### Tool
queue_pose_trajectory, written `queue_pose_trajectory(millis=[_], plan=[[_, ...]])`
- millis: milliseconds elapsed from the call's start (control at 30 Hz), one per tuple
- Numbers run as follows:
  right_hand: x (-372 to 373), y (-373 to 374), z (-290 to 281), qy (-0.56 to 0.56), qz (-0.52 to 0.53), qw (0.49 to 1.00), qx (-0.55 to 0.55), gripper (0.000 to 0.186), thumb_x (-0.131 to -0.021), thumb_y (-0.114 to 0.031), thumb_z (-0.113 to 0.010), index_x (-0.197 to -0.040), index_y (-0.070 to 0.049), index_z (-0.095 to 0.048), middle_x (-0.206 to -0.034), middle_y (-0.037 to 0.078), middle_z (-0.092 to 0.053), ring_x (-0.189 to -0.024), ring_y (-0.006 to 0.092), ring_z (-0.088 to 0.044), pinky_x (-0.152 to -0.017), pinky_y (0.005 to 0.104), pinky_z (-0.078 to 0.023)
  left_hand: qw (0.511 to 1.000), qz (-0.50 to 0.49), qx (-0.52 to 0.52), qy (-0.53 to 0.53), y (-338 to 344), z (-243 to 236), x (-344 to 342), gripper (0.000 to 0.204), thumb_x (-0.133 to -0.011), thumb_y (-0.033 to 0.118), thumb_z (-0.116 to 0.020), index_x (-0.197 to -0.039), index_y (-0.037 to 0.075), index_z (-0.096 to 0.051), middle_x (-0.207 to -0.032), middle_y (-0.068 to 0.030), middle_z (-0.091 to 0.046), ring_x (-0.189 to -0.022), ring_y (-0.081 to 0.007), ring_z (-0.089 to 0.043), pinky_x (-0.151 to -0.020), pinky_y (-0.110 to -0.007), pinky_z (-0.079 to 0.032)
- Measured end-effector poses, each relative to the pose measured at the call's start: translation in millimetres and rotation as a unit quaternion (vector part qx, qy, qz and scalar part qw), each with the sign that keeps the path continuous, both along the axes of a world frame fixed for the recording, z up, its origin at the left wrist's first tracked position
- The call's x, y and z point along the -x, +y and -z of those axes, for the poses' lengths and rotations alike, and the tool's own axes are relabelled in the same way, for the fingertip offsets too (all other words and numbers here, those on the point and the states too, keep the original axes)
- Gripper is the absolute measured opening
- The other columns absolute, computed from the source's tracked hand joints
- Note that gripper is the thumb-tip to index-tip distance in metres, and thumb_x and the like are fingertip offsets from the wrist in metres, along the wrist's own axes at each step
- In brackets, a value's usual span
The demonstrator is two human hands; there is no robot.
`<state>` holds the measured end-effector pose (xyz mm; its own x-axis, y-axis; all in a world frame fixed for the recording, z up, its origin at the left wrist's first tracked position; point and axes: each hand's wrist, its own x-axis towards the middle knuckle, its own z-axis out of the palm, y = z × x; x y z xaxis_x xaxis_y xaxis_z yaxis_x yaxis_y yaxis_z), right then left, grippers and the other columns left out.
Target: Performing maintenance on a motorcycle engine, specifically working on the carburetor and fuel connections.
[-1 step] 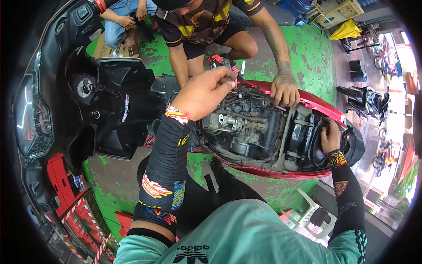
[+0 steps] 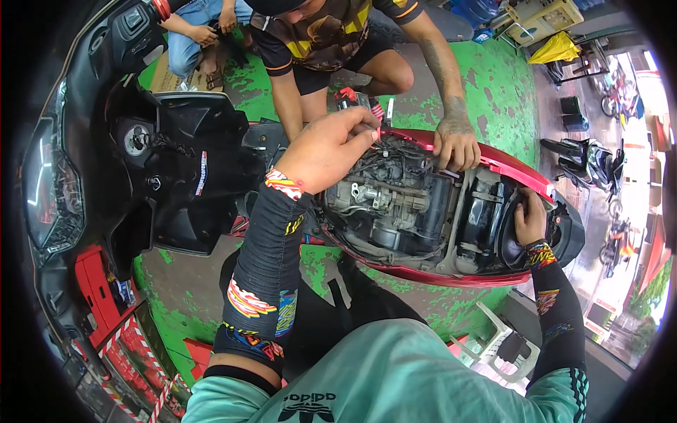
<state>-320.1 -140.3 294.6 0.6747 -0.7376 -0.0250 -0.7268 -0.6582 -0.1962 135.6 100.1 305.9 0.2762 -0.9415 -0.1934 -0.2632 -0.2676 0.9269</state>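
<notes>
A scooter with its seat area stripped lies across the view, its engine (image 2: pixel 384 201) exposed between red side panels (image 2: pixel 416 273). Above the engine's far side is my left hand (image 2: pixel 326 151), thumb and fingers pinched together. A small red bit shows at the fingertips, but what they hold is hidden. My right hand (image 2: pixel 531 220) rests on the black tail section (image 2: pixel 564 233), with its fingers stretched out. Across the scooter a co-worker's hand (image 2: pixel 458 144) lies on the far red panel; their other hand is hidden behind my left hand.
The scooter's black front cover (image 2: pixel 190 176) stands to the left. Another person crouches at the upper left near cardboard (image 2: pixel 176 79). A white plastic chair (image 2: pixel 504 335) is at lower right, a red cabinet (image 2: pixel 99 289) at lower left. A parked motorcycle (image 2: pixel 589 166) stands outside.
Both my hands and the co-worker's stay where they were. Out on the street at the right, passing riders have shifted slightly.
</notes>
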Motion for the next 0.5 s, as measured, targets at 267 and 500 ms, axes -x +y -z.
queue_pose_trajectory(millis=[267, 500], plan=[[-0.1, -0.9, 1.5, -0.005, -0.002, 1.000, -0.001, 0.037, -0.089, -0.006, -0.060, -0.126, -0.002, -0.060, -0.121, 0.021, -0.067, -0.116, 0.0402, -0.063, -0.101, 0.0450, -0.048, 1.000, -0.005, 0.015, 0.016, 0.4, 2.3, -0.5, 0.024, -0.104, 0.018, -0.061, -0.120, -0.001, -0.065, -0.096, -0.0042, -0.067, -0.085, -0.0107, -0.060, -0.079, -0.029, -0.050], [2.5, -1.7, 2.5, -0.002, 0.002, 1.000, -0.001, 0.037, -0.089, -0.006, -0.060, -0.126, -0.002, -0.060, -0.122, 0.021, -0.067, -0.116, 0.0405, -0.064, -0.101, 0.0452, -0.048, 0.999, 0.000, 0.021, 0.038, -0.6, 2.1, -1.3, 0.025, -0.104, 0.017, -0.063, -0.120, -0.001, -0.066, -0.093, -0.0032, -0.065, -0.086, -0.0097, -0.060, -0.079, -0.027, -0.050]])
